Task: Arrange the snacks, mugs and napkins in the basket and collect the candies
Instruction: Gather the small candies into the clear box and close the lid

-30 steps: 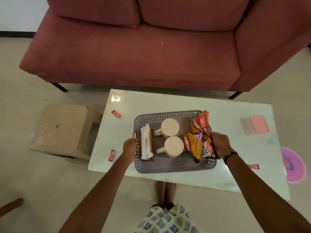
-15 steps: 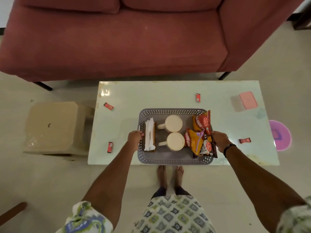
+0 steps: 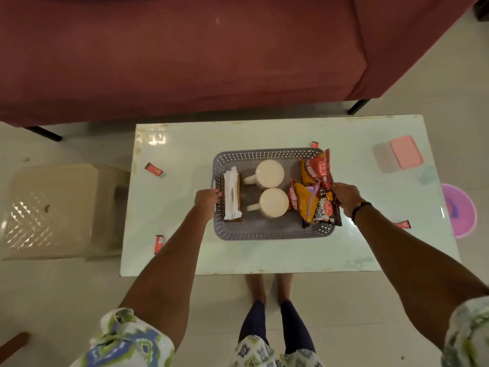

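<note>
A grey perforated basket [image 3: 267, 233] stands on the pale glass table [image 3: 238, 255]. Inside lie a stack of white napkins [image 3: 232, 197] at the left, two cream mugs [image 3: 270, 172] [image 3: 274, 202] in the middle and several red and yellow snack packets [image 3: 315, 192] at the right. My left hand [image 3: 206, 198] grips the basket's left rim. My right hand [image 3: 344, 196] grips its right rim beside the packets. Small red candies lie on the table: one far left [image 3: 153, 169], one near left [image 3: 158, 243], one behind the basket [image 3: 314, 144], one at the right [image 3: 402, 224].
A pink-lidded box [image 3: 398, 154] sits at the table's back right. A beige plastic stool [image 3: 53, 210] stands left of the table, a red sofa [image 3: 185, 56] behind it, a pink bowl [image 3: 460, 210] on the floor to the right. My feet [image 3: 270, 287] are under the near edge.
The basket has slid farther onto the table, away from the near edge, with both hands still on its rims. The view has tilted down and pulled back.
</note>
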Available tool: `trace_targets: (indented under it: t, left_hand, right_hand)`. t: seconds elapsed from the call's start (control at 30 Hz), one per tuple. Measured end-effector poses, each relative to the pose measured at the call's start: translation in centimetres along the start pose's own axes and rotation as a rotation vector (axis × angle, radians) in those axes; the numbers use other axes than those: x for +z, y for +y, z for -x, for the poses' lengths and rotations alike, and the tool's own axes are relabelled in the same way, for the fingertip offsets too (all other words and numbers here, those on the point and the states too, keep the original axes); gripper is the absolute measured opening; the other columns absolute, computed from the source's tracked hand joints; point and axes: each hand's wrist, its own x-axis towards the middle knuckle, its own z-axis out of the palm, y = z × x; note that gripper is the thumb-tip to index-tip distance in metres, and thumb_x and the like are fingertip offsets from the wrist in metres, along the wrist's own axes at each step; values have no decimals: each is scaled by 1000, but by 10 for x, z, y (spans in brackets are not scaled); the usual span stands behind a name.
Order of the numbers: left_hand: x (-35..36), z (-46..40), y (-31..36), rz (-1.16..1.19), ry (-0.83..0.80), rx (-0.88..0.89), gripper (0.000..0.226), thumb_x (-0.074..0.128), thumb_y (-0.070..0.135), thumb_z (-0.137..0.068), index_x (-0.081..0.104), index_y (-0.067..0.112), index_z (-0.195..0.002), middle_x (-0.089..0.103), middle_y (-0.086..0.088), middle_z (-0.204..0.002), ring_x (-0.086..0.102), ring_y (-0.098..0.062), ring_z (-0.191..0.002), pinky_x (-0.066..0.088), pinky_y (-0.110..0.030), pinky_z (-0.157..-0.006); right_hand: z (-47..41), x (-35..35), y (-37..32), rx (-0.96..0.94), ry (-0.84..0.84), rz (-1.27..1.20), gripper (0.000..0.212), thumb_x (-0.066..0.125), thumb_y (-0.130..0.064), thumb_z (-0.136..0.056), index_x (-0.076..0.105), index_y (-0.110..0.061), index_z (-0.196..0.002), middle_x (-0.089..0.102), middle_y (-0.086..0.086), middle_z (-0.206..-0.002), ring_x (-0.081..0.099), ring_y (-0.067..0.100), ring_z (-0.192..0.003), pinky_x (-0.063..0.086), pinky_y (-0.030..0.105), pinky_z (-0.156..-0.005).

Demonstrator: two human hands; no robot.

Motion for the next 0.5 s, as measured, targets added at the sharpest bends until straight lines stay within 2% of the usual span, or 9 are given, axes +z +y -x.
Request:
trace_targets:
  t: [0.1, 0.2, 0.23, 0.3, 0.33, 0.4, 0.47, 0.5]
  left_hand:
    - [6, -16, 2, 13, 25, 6, 33, 37, -2, -96, 51, -8, -126, 53, -24, -133, 53, -31, -123, 36, -31, -104]
    - [10, -28, 4, 5, 43, 12, 33, 37, -2, -96, 51, -9, -125, 54, -25, -132, 63, -28, -92, 35, -32, -103]
    - [11, -32, 5, 8, 46, 13, 33, 36, -2, -96, 51, -9, -125, 54, -25, -132, 63, -28, -92, 35, -32, -103]
    - [11, -41, 5, 14, 47, 11, 34, 35, 0, -97, 51, -9, -125, 55, -24, -132, 58, -32, -115, 37, -31, -99]
    - [11, -44, 5, 15, 46, 9, 33, 35, 0, -97, 52, -9, -124, 55, -24, -131, 56, -30, -119, 40, -29, -96]
    - [11, -51, 3, 1, 38, 16, 33, 36, 2, -96, 54, -8, -122, 57, -24, -128, 61, -27, -107, 47, -17, -78]
    - [10, -57, 1, -25, 50, 34, 31, 39, 4, -96, 56, -7, -119, 60, -24, -125, 62, -17, -77, 46, -9, -50]
    - [9, -59, 1, -37, 62, 41, 31, 39, 5, -95, 58, -6, -118, 61, -24, -123, 58, -12, -68, 43, -6, -41]
  right_hand:
    - [-19, 6, -4, -5, -3, 9, 24, 54, -11, -89, 67, 5, -101, 62, 6, -72, 57, 21, -65, 49, 32, -69]
    - [-34, 13, -6, 16, -17, 39, 17, 55, -14, -87, 68, -6, -78, 63, 5, -72, 58, 22, -69, 49, 31, -69]
    - [-39, 15, -5, 22, -17, 49, 18, 55, -15, -87, 67, -8, -75, 64, 6, -74, 59, 22, -70, 49, 32, -70]
    - [-47, 19, -2, 18, -9, 70, 20, 55, -17, -87, 68, -4, -81, 64, 7, -77, 59, 24, -75, 49, 37, -76]
    - [-50, 21, -1, 12, 0, 83, 20, 55, -18, -88, 68, -5, -81, 64, 6, -76, 58, 23, -74, 48, 37, -76]
    - [-49, 23, 0, 6, 14, 95, 23, 54, -18, -89, 65, -13, -70, 60, 4, -70, 54, 20, -67, 45, 31, -66]
    - [-49, 25, 1, 1, 15, 95, 29, 51, -15, -91, 61, -17, -63, 57, 1, -63, 50, 17, -58, 39, 25, -55]
    - [-50, 25, 2, -6, 16, 93, 28, 50, -14, -92, 62, -16, -66, 56, 0, -63, 49, 16, -57, 38, 24, -53]
